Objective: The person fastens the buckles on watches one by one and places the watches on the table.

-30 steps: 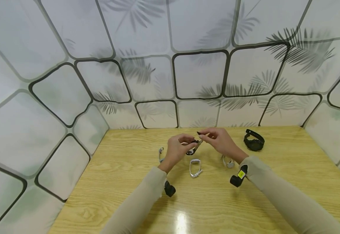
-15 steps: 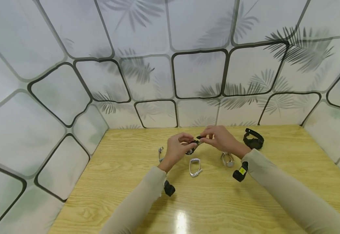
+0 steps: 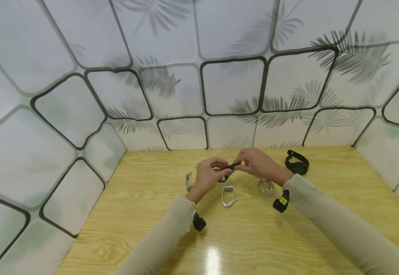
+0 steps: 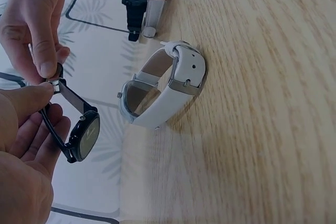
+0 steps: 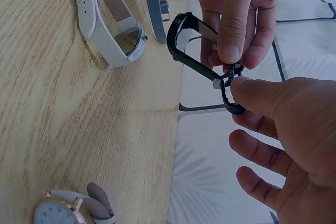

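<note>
A thin black watch (image 3: 227,170) hangs in the air above the middle of the wooden table (image 3: 323,229), so both hands can work on its strap. The left hand (image 3: 207,176) pinches the strap by the buckle, and the right hand (image 3: 257,163) pinches the strap end at 3 o'clock from it. A white watch (image 3: 228,196) lies at 6 o'clock, a grey-strap watch (image 3: 188,181) at 9 o'clock, a rose-gold watch (image 3: 267,187) at 4 o'clock, and a chunky black watch (image 3: 297,163) far at 3 o'clock.

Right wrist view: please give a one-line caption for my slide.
Both hands pinch the black watch at its buckle above the table, near a white watch.
</note>
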`<state>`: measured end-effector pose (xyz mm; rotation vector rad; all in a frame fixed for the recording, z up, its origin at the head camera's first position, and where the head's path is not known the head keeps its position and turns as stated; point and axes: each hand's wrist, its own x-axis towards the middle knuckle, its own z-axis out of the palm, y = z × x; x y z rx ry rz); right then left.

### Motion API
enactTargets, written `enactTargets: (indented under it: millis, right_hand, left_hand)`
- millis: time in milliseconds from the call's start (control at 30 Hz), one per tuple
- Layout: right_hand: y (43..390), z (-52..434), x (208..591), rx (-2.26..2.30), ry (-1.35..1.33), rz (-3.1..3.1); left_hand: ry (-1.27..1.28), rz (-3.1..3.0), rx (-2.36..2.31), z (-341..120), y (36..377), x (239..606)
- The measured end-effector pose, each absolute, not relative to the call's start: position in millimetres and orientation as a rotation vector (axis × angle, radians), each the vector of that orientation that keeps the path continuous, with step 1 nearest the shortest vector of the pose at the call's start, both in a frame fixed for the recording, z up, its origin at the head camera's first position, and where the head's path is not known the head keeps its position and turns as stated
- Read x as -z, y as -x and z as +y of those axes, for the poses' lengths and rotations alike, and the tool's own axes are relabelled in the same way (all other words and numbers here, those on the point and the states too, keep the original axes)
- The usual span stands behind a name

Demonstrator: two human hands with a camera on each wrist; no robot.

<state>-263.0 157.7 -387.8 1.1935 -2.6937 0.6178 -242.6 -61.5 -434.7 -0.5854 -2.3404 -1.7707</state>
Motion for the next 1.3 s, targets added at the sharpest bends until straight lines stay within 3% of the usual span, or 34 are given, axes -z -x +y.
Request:
enactTargets:
  millis: [200, 467, 1300]
  right_hand:
    - [262.5, 154.3, 396.5, -0.782, -1.144, -2.663]
    - [259.3, 158.4, 412.4, -1.097, -0.880, -2.741]
    - [257.7, 155.4, 415.7, -1.177, -0.870, -2.679]
  left_hand:
    - [0.592, -2.346, 1.752, -62.5, 241.3, 434.4]
    - [0.583, -2.349, 1.720, -64.6, 241.1, 433.4]
    - [0.684, -2.571, 1.478, -70.4, 246.8, 426.9]
